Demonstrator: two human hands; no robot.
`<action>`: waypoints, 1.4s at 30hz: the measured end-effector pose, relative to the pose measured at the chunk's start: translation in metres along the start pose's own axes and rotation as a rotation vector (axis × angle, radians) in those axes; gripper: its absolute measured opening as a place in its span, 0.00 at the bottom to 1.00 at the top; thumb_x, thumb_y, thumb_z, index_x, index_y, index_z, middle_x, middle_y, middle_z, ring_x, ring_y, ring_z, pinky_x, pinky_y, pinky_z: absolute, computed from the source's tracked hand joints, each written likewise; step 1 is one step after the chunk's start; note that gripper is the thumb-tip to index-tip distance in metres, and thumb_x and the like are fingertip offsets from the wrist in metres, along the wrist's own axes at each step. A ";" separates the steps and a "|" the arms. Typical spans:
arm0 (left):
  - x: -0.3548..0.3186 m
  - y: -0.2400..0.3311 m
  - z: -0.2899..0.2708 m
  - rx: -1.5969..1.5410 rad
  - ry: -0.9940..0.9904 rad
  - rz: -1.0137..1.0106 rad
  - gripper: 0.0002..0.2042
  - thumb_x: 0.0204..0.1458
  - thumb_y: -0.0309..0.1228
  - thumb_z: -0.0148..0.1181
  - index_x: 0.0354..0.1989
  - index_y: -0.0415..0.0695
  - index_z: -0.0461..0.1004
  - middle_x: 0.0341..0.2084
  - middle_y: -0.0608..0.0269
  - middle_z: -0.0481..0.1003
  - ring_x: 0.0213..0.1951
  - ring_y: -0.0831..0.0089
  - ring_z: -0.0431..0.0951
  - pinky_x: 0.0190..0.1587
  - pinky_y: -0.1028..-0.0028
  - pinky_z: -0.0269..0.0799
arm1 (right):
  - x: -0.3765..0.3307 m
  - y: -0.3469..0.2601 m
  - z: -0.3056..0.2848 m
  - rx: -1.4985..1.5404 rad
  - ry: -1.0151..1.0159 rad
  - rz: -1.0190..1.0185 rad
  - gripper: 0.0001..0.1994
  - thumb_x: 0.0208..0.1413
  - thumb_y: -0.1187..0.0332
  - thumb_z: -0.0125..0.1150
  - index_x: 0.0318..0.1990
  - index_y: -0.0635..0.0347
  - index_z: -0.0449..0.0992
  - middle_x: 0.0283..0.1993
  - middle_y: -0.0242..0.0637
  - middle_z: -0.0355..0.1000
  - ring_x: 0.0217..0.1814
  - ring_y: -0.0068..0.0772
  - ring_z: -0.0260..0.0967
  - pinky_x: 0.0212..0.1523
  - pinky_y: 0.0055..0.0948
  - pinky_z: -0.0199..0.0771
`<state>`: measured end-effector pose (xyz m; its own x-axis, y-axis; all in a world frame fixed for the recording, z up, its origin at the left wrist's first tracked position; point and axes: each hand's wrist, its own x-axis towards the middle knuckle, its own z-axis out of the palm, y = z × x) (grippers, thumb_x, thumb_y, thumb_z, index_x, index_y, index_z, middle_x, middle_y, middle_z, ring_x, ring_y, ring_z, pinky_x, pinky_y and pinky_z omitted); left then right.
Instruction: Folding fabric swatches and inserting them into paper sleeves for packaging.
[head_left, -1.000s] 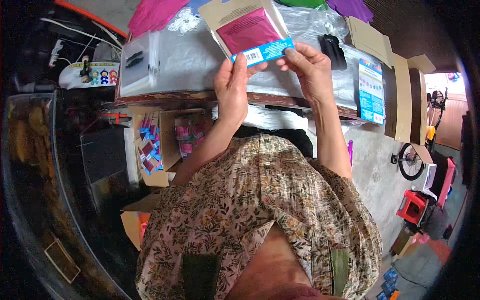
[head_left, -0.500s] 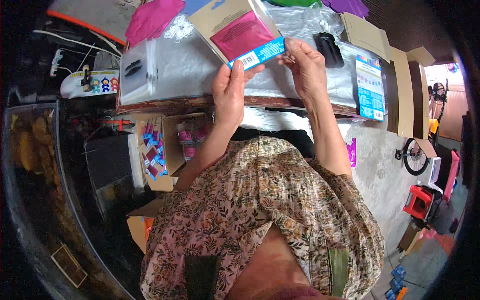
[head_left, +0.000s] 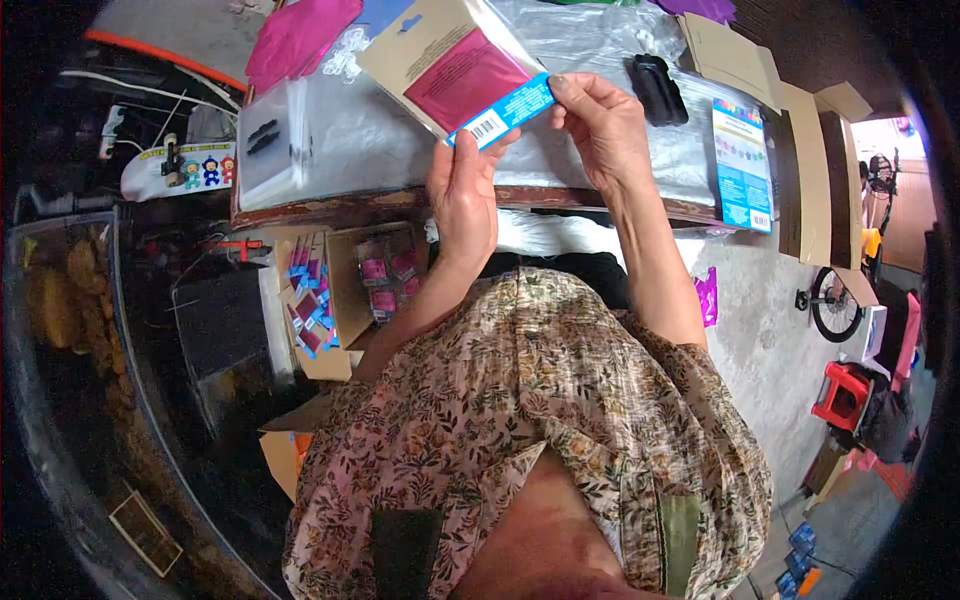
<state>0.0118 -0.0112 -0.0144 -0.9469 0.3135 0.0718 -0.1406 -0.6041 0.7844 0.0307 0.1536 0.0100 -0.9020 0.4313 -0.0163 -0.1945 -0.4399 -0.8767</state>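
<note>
A flat packet (head_left: 472, 78) with a tan hang-hole card, a magenta panel and a blue barcode strip is held up over the table, tilted. My left hand (head_left: 466, 195) grips its lower left corner, thumb in front on the blue strip and fingers behind. At the strip's right end, my right hand (head_left: 608, 130) has thumb and forefinger closed on the edge; its other fingers curl below. A clear plastic sleeve shows along the packet's right side.
The plastic-covered table (head_left: 380, 150) carries magenta fabric (head_left: 300, 40), white strings (head_left: 346, 55), clear bags (head_left: 275, 150), a black tray (head_left: 655, 90) and a blue printed card (head_left: 742, 165). Below left, a carton (head_left: 345, 300) holds similar packets. Open cardboard boxes (head_left: 805, 170) stand right.
The packet has shifted slightly left and up in the picture, with both hands still on it. The right hand's grip sits at the very end of the strip.
</note>
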 end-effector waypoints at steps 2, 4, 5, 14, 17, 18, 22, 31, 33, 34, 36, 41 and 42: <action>-0.001 0.000 -0.001 0.005 -0.004 -0.026 0.14 0.71 0.36 0.43 0.51 0.38 0.70 0.47 0.54 0.77 0.49 0.64 0.79 0.60 0.62 0.69 | 0.003 0.001 0.001 -0.006 0.011 -0.011 0.07 0.60 0.72 0.66 0.41 0.67 0.81 0.32 0.34 0.77 0.29 0.22 0.71 0.32 0.22 0.74; -0.002 0.000 -0.002 0.014 -0.009 -0.072 0.14 0.71 0.35 0.44 0.51 0.38 0.70 0.47 0.54 0.77 0.49 0.64 0.79 0.59 0.63 0.70 | 0.005 0.001 0.004 -0.019 0.028 -0.031 0.07 0.60 0.72 0.66 0.41 0.67 0.80 0.32 0.34 0.77 0.29 0.22 0.71 0.33 0.22 0.75; -0.002 0.000 -0.001 0.014 -0.009 -0.072 0.14 0.71 0.35 0.44 0.51 0.38 0.70 0.47 0.54 0.77 0.49 0.64 0.79 0.59 0.63 0.70 | 0.005 0.001 0.005 -0.019 0.027 -0.031 0.07 0.60 0.72 0.66 0.41 0.67 0.80 0.32 0.34 0.77 0.29 0.22 0.71 0.33 0.22 0.75; 0.003 -0.001 -0.009 0.030 -0.013 0.006 0.13 0.71 0.35 0.45 0.50 0.38 0.71 0.47 0.57 0.78 0.49 0.67 0.79 0.57 0.66 0.71 | -0.008 0.001 0.008 0.008 0.010 0.035 0.08 0.60 0.70 0.66 0.42 0.67 0.81 0.34 0.36 0.79 0.34 0.24 0.76 0.39 0.24 0.78; 0.001 -0.003 -0.011 0.037 -0.013 0.003 0.12 0.71 0.34 0.45 0.50 0.39 0.71 0.47 0.57 0.78 0.48 0.68 0.80 0.56 0.67 0.71 | -0.006 0.004 0.005 -0.015 -0.004 0.013 0.08 0.60 0.70 0.66 0.42 0.67 0.81 0.35 0.36 0.79 0.36 0.25 0.77 0.39 0.23 0.78; 0.000 -0.004 -0.009 0.045 -0.013 0.004 0.12 0.71 0.34 0.46 0.51 0.39 0.71 0.47 0.58 0.78 0.48 0.68 0.80 0.56 0.67 0.71 | -0.007 0.002 0.006 -0.029 0.015 0.019 0.08 0.60 0.70 0.66 0.42 0.67 0.81 0.35 0.36 0.79 0.35 0.25 0.77 0.39 0.23 0.78; -0.003 -0.004 -0.009 0.082 -0.017 0.025 0.12 0.70 0.33 0.47 0.53 0.39 0.72 0.47 0.59 0.78 0.47 0.69 0.80 0.55 0.68 0.72 | -0.006 0.003 0.008 -0.053 0.049 0.020 0.07 0.60 0.71 0.67 0.41 0.66 0.81 0.34 0.35 0.79 0.35 0.24 0.75 0.40 0.22 0.76; 0.000 -0.001 -0.001 -0.001 0.052 0.027 0.12 0.68 0.31 0.51 0.55 0.41 0.73 0.46 0.62 0.79 0.45 0.73 0.80 0.53 0.70 0.72 | -0.003 0.007 0.017 -0.118 0.018 -0.103 0.05 0.59 0.72 0.67 0.39 0.66 0.81 0.33 0.34 0.79 0.34 0.21 0.73 0.41 0.21 0.73; 0.001 0.000 0.000 -0.045 0.069 0.020 0.12 0.68 0.31 0.52 0.55 0.41 0.73 0.46 0.62 0.79 0.44 0.73 0.80 0.52 0.70 0.72 | -0.004 0.007 0.019 -0.126 0.019 -0.108 0.05 0.59 0.73 0.67 0.38 0.65 0.81 0.33 0.34 0.79 0.35 0.21 0.74 0.41 0.21 0.73; 0.001 0.000 -0.003 -0.015 0.052 0.012 0.12 0.68 0.31 0.52 0.55 0.41 0.73 0.46 0.62 0.79 0.44 0.73 0.80 0.52 0.70 0.73 | -0.005 0.007 0.021 -0.101 0.044 -0.082 0.05 0.59 0.73 0.67 0.38 0.66 0.81 0.33 0.35 0.79 0.36 0.21 0.74 0.41 0.21 0.73; 0.001 0.000 -0.007 0.046 0.017 -0.005 0.12 0.67 0.30 0.53 0.55 0.41 0.73 0.46 0.62 0.79 0.43 0.73 0.80 0.52 0.70 0.73 | -0.007 0.007 0.023 -0.050 0.092 -0.030 0.05 0.59 0.73 0.67 0.38 0.66 0.81 0.34 0.35 0.79 0.37 0.22 0.74 0.42 0.22 0.73; 0.004 0.000 -0.008 0.079 0.033 0.014 0.12 0.67 0.30 0.53 0.55 0.40 0.73 0.45 0.61 0.79 0.42 0.72 0.81 0.50 0.71 0.76 | -0.022 0.019 0.027 -0.060 0.049 0.052 0.05 0.58 0.73 0.68 0.39 0.66 0.81 0.34 0.35 0.79 0.38 0.22 0.74 0.43 0.22 0.73; 0.005 0.002 -0.007 0.094 0.017 0.010 0.12 0.67 0.30 0.54 0.54 0.39 0.74 0.44 0.60 0.80 0.42 0.72 0.81 0.50 0.72 0.76 | -0.021 0.020 0.028 -0.047 0.051 0.037 0.05 0.58 0.73 0.67 0.39 0.66 0.81 0.35 0.35 0.79 0.38 0.23 0.75 0.44 0.22 0.74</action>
<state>0.0043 -0.0157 -0.0167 -0.9529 0.2951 0.0699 -0.1043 -0.5354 0.8382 0.0350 0.1135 0.0063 -0.8873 0.4555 -0.0727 -0.1419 -0.4195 -0.8966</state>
